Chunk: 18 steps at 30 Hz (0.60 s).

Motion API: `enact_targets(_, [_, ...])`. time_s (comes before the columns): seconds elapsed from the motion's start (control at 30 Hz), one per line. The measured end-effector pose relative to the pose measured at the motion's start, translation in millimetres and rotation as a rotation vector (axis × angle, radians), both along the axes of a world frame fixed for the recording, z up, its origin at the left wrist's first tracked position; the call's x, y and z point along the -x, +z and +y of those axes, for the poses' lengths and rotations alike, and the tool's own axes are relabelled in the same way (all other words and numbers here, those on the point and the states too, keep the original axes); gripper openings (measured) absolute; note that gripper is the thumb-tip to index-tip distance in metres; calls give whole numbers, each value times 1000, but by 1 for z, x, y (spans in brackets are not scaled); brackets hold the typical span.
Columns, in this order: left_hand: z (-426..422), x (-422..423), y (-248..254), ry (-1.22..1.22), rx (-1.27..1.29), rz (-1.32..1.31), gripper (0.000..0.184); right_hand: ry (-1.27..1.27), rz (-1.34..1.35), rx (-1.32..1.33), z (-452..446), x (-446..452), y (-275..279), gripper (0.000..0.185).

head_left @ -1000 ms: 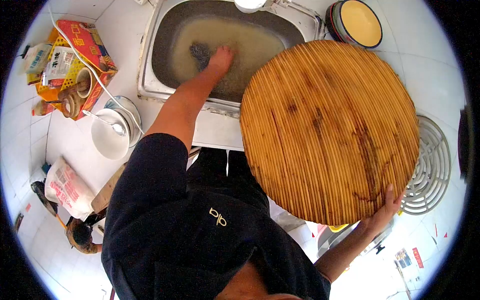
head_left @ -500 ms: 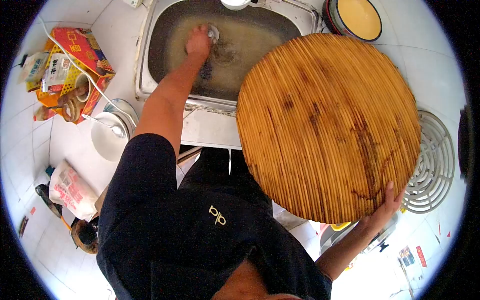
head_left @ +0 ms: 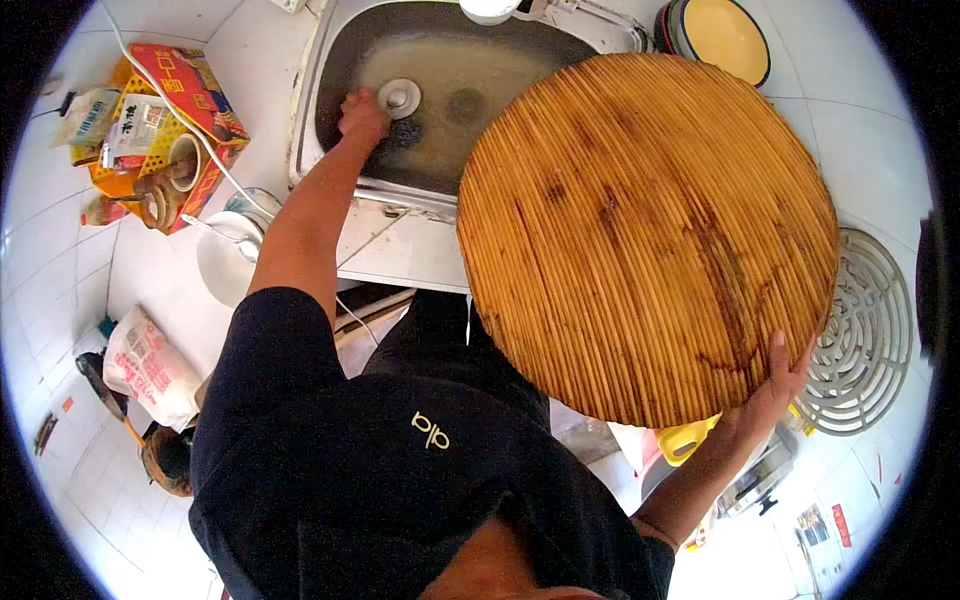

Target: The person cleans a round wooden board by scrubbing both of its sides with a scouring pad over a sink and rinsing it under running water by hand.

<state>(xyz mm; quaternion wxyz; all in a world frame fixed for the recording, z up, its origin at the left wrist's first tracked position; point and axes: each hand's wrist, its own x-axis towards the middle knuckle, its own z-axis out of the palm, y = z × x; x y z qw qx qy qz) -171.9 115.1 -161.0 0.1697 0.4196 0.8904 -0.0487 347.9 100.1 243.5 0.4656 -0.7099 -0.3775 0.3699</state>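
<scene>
The left hand (head_left: 362, 118) is in the sink (head_left: 510, 72), its fingers at the edge of a round strainer (head_left: 398, 98); whether they grip it I cannot tell. A dark scrubber (head_left: 404, 134) lies just beside. The right hand (head_left: 776, 388) holds the round board (head_left: 645, 240) by its lower right edge, thumb on top

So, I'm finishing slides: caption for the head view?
Right hand holding a round wooden board at its edge, left hand in the sink.
</scene>
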Motion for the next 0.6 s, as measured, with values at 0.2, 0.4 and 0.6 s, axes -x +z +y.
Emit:
enact_targets(0.2, [68, -91, 33, -247, -639, -542, 45, -6, -32, -1, 8, 11, 2, 61])
enact_targets(0.4, [166, -159, 124, 333, -748, -1704, 50, 18, -45, -6, 13, 16, -8, 62])
enact_targets(0.6, [193, -183, 164, 477, -480, -1820, 54, -5, 11, 23, 0, 27, -14, 63])
